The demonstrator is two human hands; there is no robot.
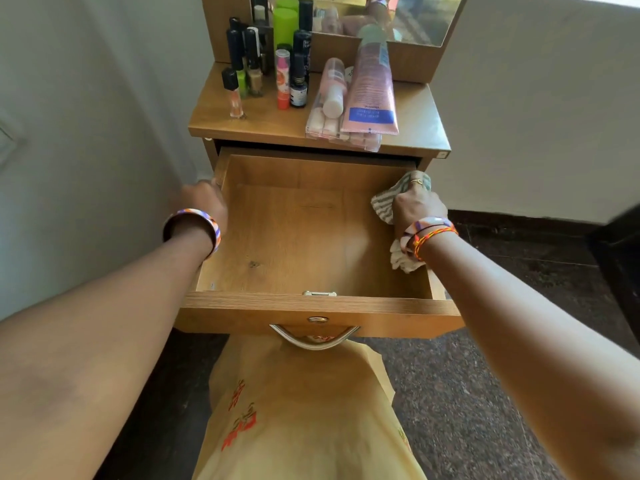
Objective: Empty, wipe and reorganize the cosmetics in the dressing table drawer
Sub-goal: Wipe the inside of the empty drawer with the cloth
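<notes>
The drawer [298,237] stands pulled fully out in front of me, and its wooden floor is bare: the emptying, as far as I can judge, is done. I am in the wiping stage. My right hand [417,202] is clenched around a striped cloth [382,206], pressing it against the drawer's right wall at about 3 o'clock from the drawer's middle, with a loose tail of cloth hanging down toward 4 o'clock. My left hand [204,199] grips the rim of the left wall at 9 o'clock, fingers curled over the edge, steadying the drawer (it looks a little blurred, so I cannot make out the fingers clearly).

All the cosmetics wait on the table [415,116] at 12 o'clock, beyond the drawer. At 11 o'clock stands a cluster of upright bottles: a green can [285,27] at the back, dark bottles [235,43] beside it, a small nail polish [232,95] nearest the table edge, and an orange-capped tube [283,81] next to a small dark dropper bottle [298,91]. At 1 o'clock lies a big pink lotion tube [372,84], resting on a clear pouch [341,128] that overhangs the table's front edge, with a smaller pink tube [333,86] just beside it.

I see a dark speck on the drawer floor at about 7 o'clock, so I judge the wiping is not finished. After that, the whole reorganizing remains: nothing has gone back into the drawer yet
</notes>
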